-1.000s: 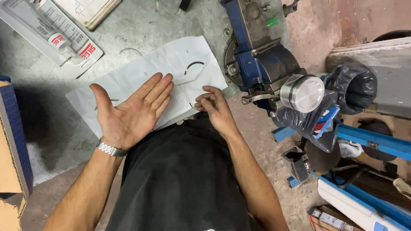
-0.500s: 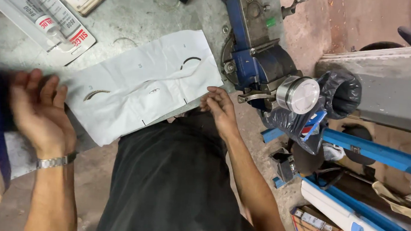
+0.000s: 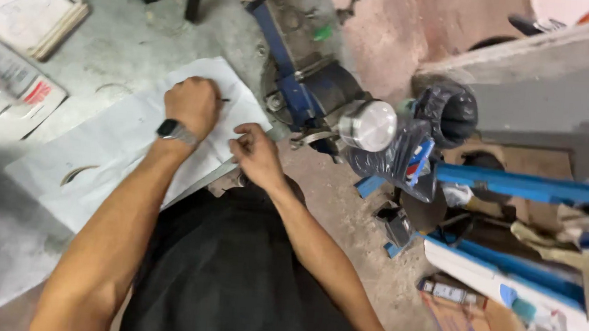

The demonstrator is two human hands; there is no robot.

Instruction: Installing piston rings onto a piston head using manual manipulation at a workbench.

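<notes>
Both hands are now on the large white paper sheet with curved cut-outs [image 3: 112, 153], which lies flat on the grey desk [image 3: 109, 49]. A second ago the left hand [image 3: 189, 105] was spread open, then swung off to the side; it has come back clenched, seemingly pinching a thin dark pen [image 3: 224, 100] against the paper. The right hand [image 3: 255, 156], fingers curled, pins the sheet's near edge beside the blue bench vise [image 3: 306, 90], so marking looks underway.

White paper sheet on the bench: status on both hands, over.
Left hand fisted on the white cut-out paper sheet, thin dark tool tip showing. Right hand pinching the sheet's near edge. Blue bench vise close beside, not touching.
</notes>
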